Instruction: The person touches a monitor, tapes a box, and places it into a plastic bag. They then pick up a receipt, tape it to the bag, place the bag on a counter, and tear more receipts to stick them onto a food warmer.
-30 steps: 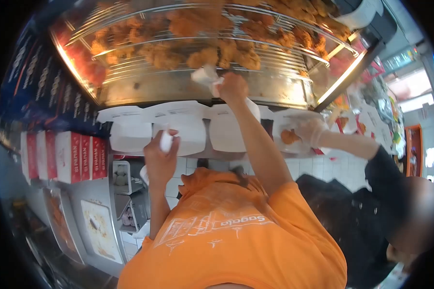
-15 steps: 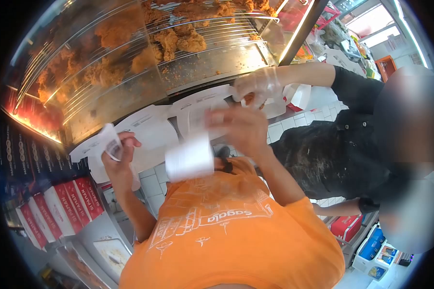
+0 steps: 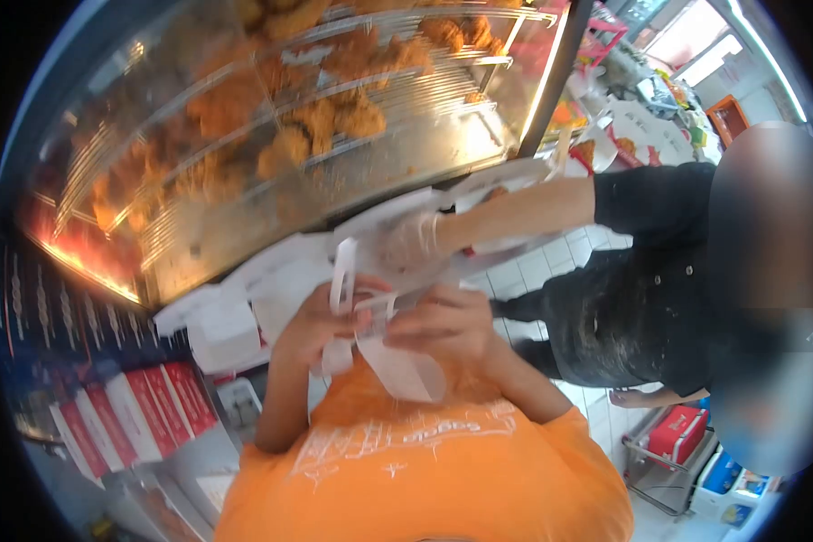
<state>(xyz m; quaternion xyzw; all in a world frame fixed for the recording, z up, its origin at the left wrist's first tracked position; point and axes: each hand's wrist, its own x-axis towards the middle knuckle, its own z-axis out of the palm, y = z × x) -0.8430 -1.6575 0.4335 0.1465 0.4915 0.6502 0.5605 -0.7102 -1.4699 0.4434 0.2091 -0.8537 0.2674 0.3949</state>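
My left hand [image 3: 330,321] is closed on a white paper strip [image 3: 342,275] that stands up between its fingers, in front of my orange shirt. My right hand [image 3: 443,323] is close beside it, fingers bent around the top of a loose white paper [image 3: 402,369] that hangs over the shirt. The hands nearly touch, and the paper between them is blurred. Just beyond them, a co-worker's gloved hand [image 3: 415,242] reaches over the white papers [image 3: 298,266] along the counter.
A glass display case [image 3: 244,208] with fried chicken [image 3: 334,117] on racks rises ahead. The co-worker in dark clothes [image 3: 614,307] stands at the right, with one arm across the counter. Red and white boxes [image 3: 135,415] line the left. A red box [image 3: 677,434] is at the lower right.
Both my hands have come together in front of my shirt with the papers. The co-worker's gloved hand has moved left along the counter, closer to mine. The view has shifted slightly.
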